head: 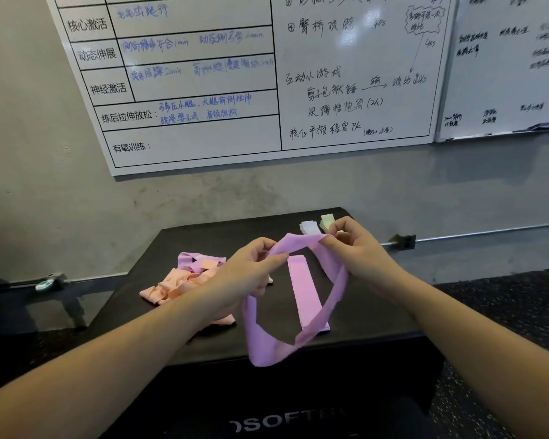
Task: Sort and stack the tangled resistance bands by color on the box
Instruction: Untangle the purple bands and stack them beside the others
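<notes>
A pink resistance band (260, 340) hangs as an open loop above the black box (362, 318). My left hand (251, 270) pinches its top left part and my right hand (358, 248) pinches its top right end. Under the loop a flat pink band stack (303, 289) lies on the box top. A tangled pile of peach and pink bands (181, 277) sits to the left, partly behind my left hand. At the box's far edge stand a folded white band stack (309, 227) and a pale green band stack (326, 220), the green one partly hidden by my right fingers.
The box stands against a grey wall with two whiteboards (203, 90) covered in writing. A wall socket (404, 241) sits to the right of the box. A dark bench frame with a small white-green object (45, 284) is at the left. Speckled rubber floor surrounds the box.
</notes>
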The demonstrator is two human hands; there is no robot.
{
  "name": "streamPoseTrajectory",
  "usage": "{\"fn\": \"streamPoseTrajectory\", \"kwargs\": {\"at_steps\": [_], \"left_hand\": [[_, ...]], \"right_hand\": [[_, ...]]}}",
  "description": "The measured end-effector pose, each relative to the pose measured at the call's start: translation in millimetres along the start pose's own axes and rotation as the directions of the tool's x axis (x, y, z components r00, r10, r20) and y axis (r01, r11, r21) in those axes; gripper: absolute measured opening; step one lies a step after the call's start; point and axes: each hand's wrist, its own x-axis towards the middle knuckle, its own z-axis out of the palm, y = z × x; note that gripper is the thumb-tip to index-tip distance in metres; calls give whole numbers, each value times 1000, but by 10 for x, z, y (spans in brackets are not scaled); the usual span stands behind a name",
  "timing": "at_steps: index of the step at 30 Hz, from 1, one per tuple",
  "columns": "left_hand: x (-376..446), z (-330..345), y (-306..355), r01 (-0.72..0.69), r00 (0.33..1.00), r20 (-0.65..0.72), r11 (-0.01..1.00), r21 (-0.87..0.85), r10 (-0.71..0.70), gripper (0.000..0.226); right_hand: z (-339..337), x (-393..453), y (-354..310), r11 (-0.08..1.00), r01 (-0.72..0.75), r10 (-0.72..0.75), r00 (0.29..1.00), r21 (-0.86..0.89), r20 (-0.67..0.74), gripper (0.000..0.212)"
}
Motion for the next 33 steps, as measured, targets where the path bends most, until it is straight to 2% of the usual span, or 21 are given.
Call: {"fn": "streamPoseTrajectory", "kwargs": {"at_steps": [5, 8, 11, 14, 17, 18, 21, 24, 25, 27, 30, 33], "left_hand": [[-7, 64, 62, -56, 994, -94, 997, -59, 50, 20], [-7, 74, 120, -84, 995, -57, 990, -117, 78, 28], [21, 55, 131, -117, 993, 18, 985, -123, 120, 33], [17, 115, 131, -88, 996, -19, 976, -200, 86, 34], [-23, 138, 173, -105, 993, 29, 962, -251, 116, 26], [-43, 140, 194, -114, 990, 57, 965, -238, 131, 30], [-67, 128, 208, -152, 986, 56, 984, -88, 157, 37], [-102, 113, 161, -181, 983, 21, 979, 94, 180, 13], [-100, 94, 129, -185, 983, 23, 972, 149, 183, 11], [-89, 68, 72, -175, 985, 48, 955, 239, 168, 21], [-99, 59, 14, -135, 987, 124, 937, 321, 99, 42], [-118, 100, 9, -129, 982, 177, 932, 338, 72, 47]], "right_hand": [[-48, -79, 13, 999, -23, 25, 997, -28, 70, 17], [-63, -154, 10, 1000, -23, 20, 990, 18, 137, 16], [-37, -211, -1, 992, -7, -12, 989, 126, 145, 13], [26, -234, 3, 980, -32, -1, 986, 196, 165, 28], [115, -247, -7, 989, -9, -22, 978, 146, 206, 35], [141, -252, -8, 992, -8, -20, 975, 125, 221, 34], [182, -279, -26, 1000, 11, -16, 976, 25, 216, 13], [155, -284, -10, 998, 26, -32, 994, 53, 108, 16], [129, -282, -8, 997, 22, -28, 997, 71, 78, 16], [78, -279, -4, 998, 14, -15, 1000, 53, 17, 15], [7, -258, 50, 993, 59, -69, 992, -98, -105, 15], [-35, -285, 59, 974, 89, -124, 978, -208, -165, 20]]}}
